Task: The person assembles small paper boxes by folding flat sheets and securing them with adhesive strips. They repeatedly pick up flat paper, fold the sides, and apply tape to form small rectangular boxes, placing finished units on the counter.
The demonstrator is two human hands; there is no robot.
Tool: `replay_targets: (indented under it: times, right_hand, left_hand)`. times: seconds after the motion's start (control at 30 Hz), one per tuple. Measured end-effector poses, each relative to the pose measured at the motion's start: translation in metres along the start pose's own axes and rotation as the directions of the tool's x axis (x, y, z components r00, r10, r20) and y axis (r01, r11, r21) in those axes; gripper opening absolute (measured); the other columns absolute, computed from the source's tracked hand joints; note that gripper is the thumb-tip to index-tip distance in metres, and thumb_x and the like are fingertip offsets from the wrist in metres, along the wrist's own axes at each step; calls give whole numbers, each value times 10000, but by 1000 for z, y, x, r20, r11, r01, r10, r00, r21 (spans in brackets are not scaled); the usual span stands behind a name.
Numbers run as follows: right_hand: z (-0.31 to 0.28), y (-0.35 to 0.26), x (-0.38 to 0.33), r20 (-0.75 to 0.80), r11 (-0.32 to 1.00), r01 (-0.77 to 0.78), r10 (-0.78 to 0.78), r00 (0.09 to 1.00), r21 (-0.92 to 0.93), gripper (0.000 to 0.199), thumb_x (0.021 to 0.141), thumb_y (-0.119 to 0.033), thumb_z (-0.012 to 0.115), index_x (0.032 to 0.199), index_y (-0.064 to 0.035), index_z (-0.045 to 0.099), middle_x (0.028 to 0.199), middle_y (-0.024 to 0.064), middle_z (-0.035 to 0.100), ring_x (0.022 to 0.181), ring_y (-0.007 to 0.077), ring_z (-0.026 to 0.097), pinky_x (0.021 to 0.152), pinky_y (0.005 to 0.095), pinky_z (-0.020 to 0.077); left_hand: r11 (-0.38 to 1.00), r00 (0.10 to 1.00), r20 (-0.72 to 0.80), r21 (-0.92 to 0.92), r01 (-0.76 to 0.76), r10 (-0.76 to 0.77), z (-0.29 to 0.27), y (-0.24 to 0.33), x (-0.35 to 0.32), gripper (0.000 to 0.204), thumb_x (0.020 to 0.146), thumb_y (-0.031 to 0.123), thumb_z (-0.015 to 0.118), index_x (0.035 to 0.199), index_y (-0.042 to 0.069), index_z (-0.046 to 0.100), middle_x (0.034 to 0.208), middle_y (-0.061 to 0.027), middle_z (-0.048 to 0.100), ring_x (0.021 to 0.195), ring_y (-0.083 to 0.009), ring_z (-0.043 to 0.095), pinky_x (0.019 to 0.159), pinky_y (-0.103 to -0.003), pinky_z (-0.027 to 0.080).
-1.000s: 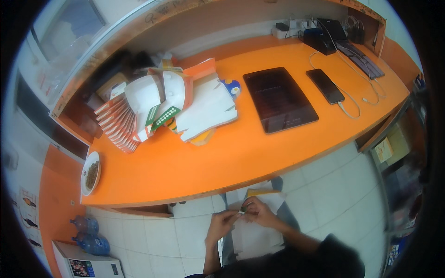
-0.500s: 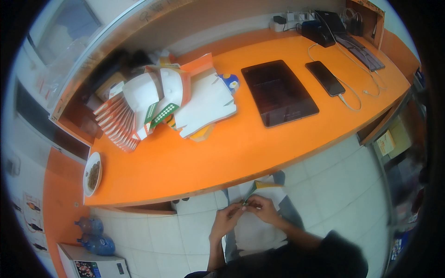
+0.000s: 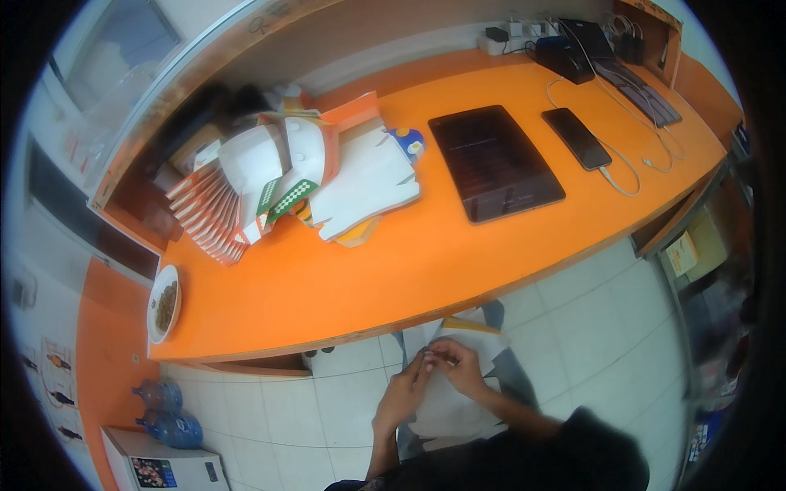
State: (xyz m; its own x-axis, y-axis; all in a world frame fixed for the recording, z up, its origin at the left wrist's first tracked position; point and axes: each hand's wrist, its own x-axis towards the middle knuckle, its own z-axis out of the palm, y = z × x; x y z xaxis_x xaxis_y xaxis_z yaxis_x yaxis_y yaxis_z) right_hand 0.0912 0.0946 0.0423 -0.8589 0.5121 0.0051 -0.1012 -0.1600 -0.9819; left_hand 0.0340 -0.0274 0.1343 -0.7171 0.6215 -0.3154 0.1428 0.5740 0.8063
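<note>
Where the head view looks down past the orange worktop (image 3: 426, 270), both hands meet over a white folded paper piece (image 3: 458, 401) held low above the tiled floor (image 3: 565, 311). Left hand (image 3: 405, 397) and right hand (image 3: 460, 368) pinch its upper edge, fingertips closed on it. It appears light, thin and flexible, liable to crease or tear; hold near edges and folds. White die-cut card sheets (image 3: 360, 184) lie on the worktop.
</note>
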Motion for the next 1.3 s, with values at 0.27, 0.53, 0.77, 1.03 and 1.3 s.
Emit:
replay_targets:
  times: [0.27, 0.53, 0.77, 1.03, 1.3]
  right_hand:
    - [-9, 4, 2, 192, 955, -275, 251, 949, 114, 158, 836, -50, 677, 985, -4, 648, 905, 39, 668, 809, 97, 625, 736, 236, 503]
    - [-15, 4, 14, 270, 981, -178, 150, 951, 82, 140, 854, -67, 663, 975, -9, 622, 883, 38, 649, 802, 94, 612, 722, 233, 498]
    - [5, -6, 26, 156, 990, -103, 88, 984, 92, 138, 860, -79, 659, 968, -11, 605, 842, 33, 630, 757, 87, 603, 685, 235, 493]
    - [8, -27, 11, 513, 980, -55, 149, 845, -194, 460, 791, -237, 757, 1143, -78, 507, 779, 26, 538, 677, 93, 528, 608, 215, 422]
    - [16, -30, -19, 418, 986, -16, 86, 905, -166, 444, 785, -180, 744, 1161, -98, 521, 732, 39, 603, 601, 89, 557, 588, 240, 461]
  left_hand:
    - [982, 993, 88, 180, 58, -75, 1, -6, -5, 426, 917, 275, 512, 1270, 37, 490, 931, -317, 608, 860, -494, 589, 755, -501, 468]
    - [998, 998, -36, -47, -48, 46, 4, -23, -4, 438, 881, 211, 589, 1271, 29, 508, 924, -272, 638, 741, -344, 665, 698, -380, 505]
    - [998, 979, -198, -25, -52, 46, 18, -8, -11, 475, 879, 139, 581, 1312, 51, 407, 951, -302, 624, 741, -327, 663, 682, -344, 523]
    - [946, 914, -406, -290, -141, 12, 7, -56, 7, 485, 794, 10, 601, 1256, 57, 465, 1028, -190, 637, 898, -255, 643, 697, -307, 526]
    - [979, 947, -270, -153, 137, -174, -2, -67, 21, 312, 800, 1, 591, 1099, 30, 507, 905, -146, 636, 752, -197, 642, 595, -273, 531]
